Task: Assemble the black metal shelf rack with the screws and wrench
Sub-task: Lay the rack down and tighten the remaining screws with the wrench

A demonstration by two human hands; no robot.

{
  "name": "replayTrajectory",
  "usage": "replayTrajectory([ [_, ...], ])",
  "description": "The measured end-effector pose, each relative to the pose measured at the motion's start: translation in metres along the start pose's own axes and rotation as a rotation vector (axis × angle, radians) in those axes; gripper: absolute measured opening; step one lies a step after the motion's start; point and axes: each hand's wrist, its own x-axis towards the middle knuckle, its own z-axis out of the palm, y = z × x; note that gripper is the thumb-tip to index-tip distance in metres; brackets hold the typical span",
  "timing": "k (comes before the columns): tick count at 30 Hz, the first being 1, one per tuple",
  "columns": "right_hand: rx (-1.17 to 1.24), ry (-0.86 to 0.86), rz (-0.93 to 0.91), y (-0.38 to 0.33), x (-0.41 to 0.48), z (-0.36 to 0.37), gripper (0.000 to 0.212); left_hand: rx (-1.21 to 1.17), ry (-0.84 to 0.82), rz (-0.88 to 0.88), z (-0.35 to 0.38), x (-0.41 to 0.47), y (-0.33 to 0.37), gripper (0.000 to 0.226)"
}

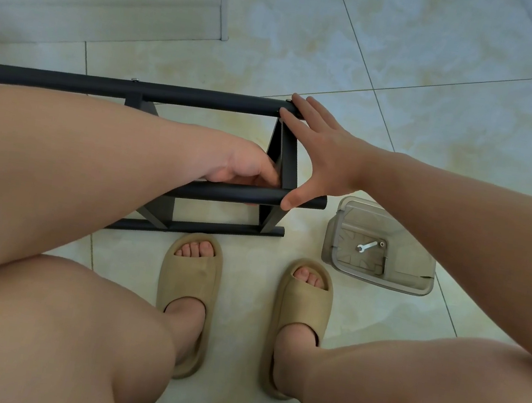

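The black metal shelf rack (pixel 170 94) lies on the tiled floor in front of my knees, its tubes running left to right with a flat end bracket (pixel 286 156) between them. My left hand (pixel 245 167) reaches in by the bracket, fingers curled at the middle tube (pixel 235 193); what its fingertips hold is hidden. My right hand (pixel 319 150) is spread wide, fingers straight on the far tube's end and thumb pressing the middle tube. A small silver wrench (pixel 366 246) lies in a clear plastic box (pixel 418 274) at the right, with a screw (pixel 382 244) beside it.
My feet in tan slippers (pixel 188 293) stand just near of the rack. A pale cabinet base (pixel 97 6) with shoes on it sits at the far left. Open floor tiles (pixel 430 70) stretch to the far right.
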Motion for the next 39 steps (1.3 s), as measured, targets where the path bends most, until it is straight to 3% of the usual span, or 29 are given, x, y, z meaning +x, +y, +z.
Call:
replayTrajectory([
  [8, 0.007, -0.013, 0.005, 0.0004, 0.0001, -0.0002, 0.153, -0.045, -0.050, 0.023, -0.0016, 0.0005, -0.0023, 0.019],
  [18, 0.007, -0.015, 0.004, 0.0008, 0.0007, -0.0002, 0.153, -0.034, -0.023, -0.080, -0.0034, 0.0018, -0.0023, 0.032],
  [25, 0.010, -0.011, -0.003, 0.0016, 0.0008, 0.0004, 0.154, -0.034, -0.011, 0.018, -0.0013, 0.0035, -0.0025, 0.014],
  [39, -0.012, -0.005, -0.011, 0.0055, 0.0022, 0.0005, 0.153, -0.040, -0.023, 0.049, -0.0027, 0.0020, 0.0015, 0.030],
])
